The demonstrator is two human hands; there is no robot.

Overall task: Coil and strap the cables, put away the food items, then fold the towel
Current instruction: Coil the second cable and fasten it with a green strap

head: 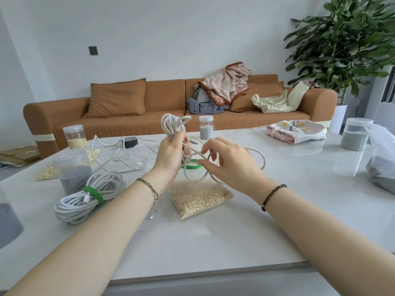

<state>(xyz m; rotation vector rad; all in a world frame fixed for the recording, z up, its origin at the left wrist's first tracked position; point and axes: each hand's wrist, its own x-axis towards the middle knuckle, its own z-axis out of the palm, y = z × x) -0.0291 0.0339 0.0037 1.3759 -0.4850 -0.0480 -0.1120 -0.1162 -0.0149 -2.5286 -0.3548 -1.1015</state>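
Note:
My left hand (171, 154) grips a bundle of white cable loops (173, 124) held up above the table. My right hand (228, 163) pinches a loose loop of the same cable near a green strap (192, 167) lying on the table. A coiled white cable bound with a green strap (89, 196) lies at the front left. Another loose white cable (111, 150) sprawls behind it. A clear bag of oats (198, 195) sits below my hands. A folded patterned towel (297, 131) lies at the back right.
Clear jars stand around the white table (277, 210): one with oats (74, 136), grey-filled ones at left (72, 169), centre back (206, 127) and right (354, 134). A plastic bag of grey stuff (382, 159) is at the right edge. A brown sofa (149, 103) stands behind.

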